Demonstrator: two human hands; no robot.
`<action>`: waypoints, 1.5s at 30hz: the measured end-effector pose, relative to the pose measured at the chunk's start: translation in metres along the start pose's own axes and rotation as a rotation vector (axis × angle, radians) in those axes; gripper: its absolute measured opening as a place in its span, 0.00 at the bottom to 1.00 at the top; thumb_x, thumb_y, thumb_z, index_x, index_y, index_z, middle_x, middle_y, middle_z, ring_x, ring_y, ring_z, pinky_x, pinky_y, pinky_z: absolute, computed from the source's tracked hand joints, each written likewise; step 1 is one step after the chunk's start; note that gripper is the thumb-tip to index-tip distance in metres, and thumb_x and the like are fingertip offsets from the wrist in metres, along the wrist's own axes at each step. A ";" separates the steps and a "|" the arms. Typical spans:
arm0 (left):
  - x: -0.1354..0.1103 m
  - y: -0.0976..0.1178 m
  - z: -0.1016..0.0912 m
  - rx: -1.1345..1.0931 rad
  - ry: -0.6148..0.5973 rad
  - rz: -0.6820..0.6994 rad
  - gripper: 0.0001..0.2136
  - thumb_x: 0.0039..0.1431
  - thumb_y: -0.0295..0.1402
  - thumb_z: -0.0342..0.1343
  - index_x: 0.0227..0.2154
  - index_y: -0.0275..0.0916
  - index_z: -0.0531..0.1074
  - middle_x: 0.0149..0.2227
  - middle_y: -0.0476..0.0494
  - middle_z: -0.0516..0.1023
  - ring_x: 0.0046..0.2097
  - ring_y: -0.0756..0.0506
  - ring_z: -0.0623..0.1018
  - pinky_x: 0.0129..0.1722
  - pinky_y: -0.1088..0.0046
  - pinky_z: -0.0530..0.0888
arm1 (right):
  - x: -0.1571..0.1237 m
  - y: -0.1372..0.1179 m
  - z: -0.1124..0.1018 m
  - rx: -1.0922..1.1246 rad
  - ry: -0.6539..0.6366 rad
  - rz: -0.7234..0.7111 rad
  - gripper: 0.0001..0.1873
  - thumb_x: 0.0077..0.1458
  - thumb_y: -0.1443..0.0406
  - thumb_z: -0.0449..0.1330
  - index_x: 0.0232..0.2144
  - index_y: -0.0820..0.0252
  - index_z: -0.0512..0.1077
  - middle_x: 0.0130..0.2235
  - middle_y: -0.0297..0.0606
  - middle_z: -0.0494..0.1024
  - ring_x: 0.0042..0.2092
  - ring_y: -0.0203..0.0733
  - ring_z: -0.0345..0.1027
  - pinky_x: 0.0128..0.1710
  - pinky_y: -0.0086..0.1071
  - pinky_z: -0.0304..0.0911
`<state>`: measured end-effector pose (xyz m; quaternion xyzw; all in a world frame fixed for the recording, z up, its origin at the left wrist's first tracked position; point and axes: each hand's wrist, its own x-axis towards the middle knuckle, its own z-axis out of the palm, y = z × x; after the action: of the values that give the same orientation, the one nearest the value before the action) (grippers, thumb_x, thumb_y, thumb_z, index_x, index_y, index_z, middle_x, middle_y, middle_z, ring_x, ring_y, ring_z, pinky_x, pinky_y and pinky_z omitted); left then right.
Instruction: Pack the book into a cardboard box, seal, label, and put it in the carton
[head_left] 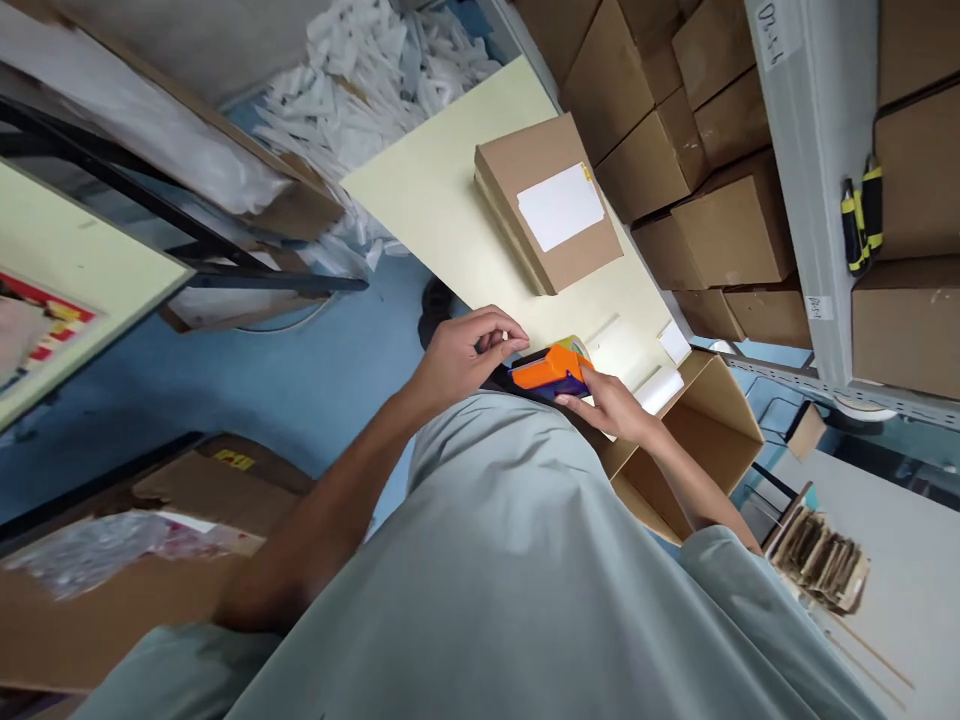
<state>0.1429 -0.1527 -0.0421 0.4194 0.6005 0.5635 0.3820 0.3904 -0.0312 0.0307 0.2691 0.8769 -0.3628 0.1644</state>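
Observation:
An orange and dark blue tape dispenser (pixel 546 371) with a roll of tape is held in my right hand (pixel 613 402), close to my body at the table's near edge. My left hand (pixel 476 348) is just left of the dispenser's front end, its fingers curled and the thumb drawn in to the fingertips. Whatever that pinch holds, if anything, is too small to make out. Beyond both hands a closed cardboard box (pixel 551 205) with a white label (pixel 561 207) on top rests on the pale yellow table (pixel 442 150).
A white roll (pixel 658 390) lies on the table at right, beside an open cardboard box (pixel 690 440). Shelving with stacked cartons (pixel 739 235) runs along the right; box cutters (pixel 862 215) hang on its post. White packing scraps (pixel 367 90) pile up behind the table. Another table (pixel 97 235) stands left.

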 end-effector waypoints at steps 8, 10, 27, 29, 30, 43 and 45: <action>0.011 -0.104 0.004 -0.147 0.214 -0.197 0.12 0.62 0.45 0.67 0.35 0.41 0.82 0.37 0.44 0.84 0.38 0.45 0.79 0.41 0.68 0.77 | -0.032 0.050 0.012 -0.219 -0.148 0.289 0.25 0.77 0.40 0.51 0.42 0.52 0.66 0.27 0.31 0.71 0.27 0.48 0.71 0.30 0.36 0.63; 0.033 -0.125 0.008 -0.193 0.219 -0.210 0.13 0.61 0.46 0.68 0.35 0.40 0.82 0.37 0.43 0.85 0.39 0.44 0.80 0.41 0.68 0.77 | -0.021 0.056 0.019 -0.327 -0.104 0.335 0.25 0.78 0.41 0.50 0.44 0.54 0.67 0.29 0.34 0.75 0.29 0.49 0.73 0.31 0.36 0.65; 0.121 -0.172 0.055 -0.212 0.300 -0.118 0.06 0.65 0.42 0.65 0.37 0.46 0.80 0.44 0.40 0.84 0.50 0.38 0.80 0.50 0.59 0.78 | 0.056 0.079 0.107 -0.673 0.058 0.684 0.25 0.83 0.52 0.43 0.60 0.67 0.66 0.45 0.52 0.82 0.45 0.53 0.83 0.42 0.37 0.75; 0.120 -0.172 0.061 -0.194 0.318 -0.103 0.07 0.68 0.41 0.62 0.39 0.46 0.80 0.46 0.39 0.83 0.51 0.38 0.80 0.51 0.59 0.78 | 0.057 0.081 0.110 -0.668 0.093 0.681 0.24 0.83 0.53 0.44 0.60 0.68 0.66 0.45 0.53 0.82 0.45 0.52 0.83 0.43 0.36 0.75; 0.120 -0.172 0.064 -0.185 0.330 -0.097 0.07 0.69 0.41 0.61 0.40 0.46 0.80 0.46 0.39 0.83 0.52 0.39 0.80 0.52 0.59 0.78 | 0.058 0.082 0.112 -0.657 0.123 0.670 0.24 0.83 0.53 0.44 0.60 0.68 0.66 0.46 0.53 0.82 0.45 0.53 0.83 0.43 0.37 0.75; 0.109 -0.137 0.113 -0.260 0.615 -0.426 0.39 0.76 0.67 0.45 0.78 0.50 0.56 0.78 0.37 0.63 0.73 0.38 0.72 0.70 0.55 0.72 | 0.069 0.082 0.120 -0.626 0.146 0.703 0.27 0.83 0.53 0.44 0.64 0.70 0.67 0.44 0.53 0.83 0.43 0.52 0.84 0.41 0.37 0.78; 0.104 -0.116 0.132 -0.298 0.549 -0.439 0.44 0.73 0.67 0.49 0.81 0.48 0.51 0.81 0.33 0.57 0.81 0.33 0.60 0.78 0.51 0.63 | 0.067 0.084 0.121 -0.588 0.204 0.669 0.26 0.82 0.54 0.45 0.63 0.70 0.68 0.42 0.53 0.84 0.42 0.53 0.84 0.41 0.39 0.78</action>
<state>0.2198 -0.0100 -0.1663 0.0543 0.6676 0.6407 0.3755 0.3978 -0.0458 -0.1303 0.5138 0.8193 0.0028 0.2545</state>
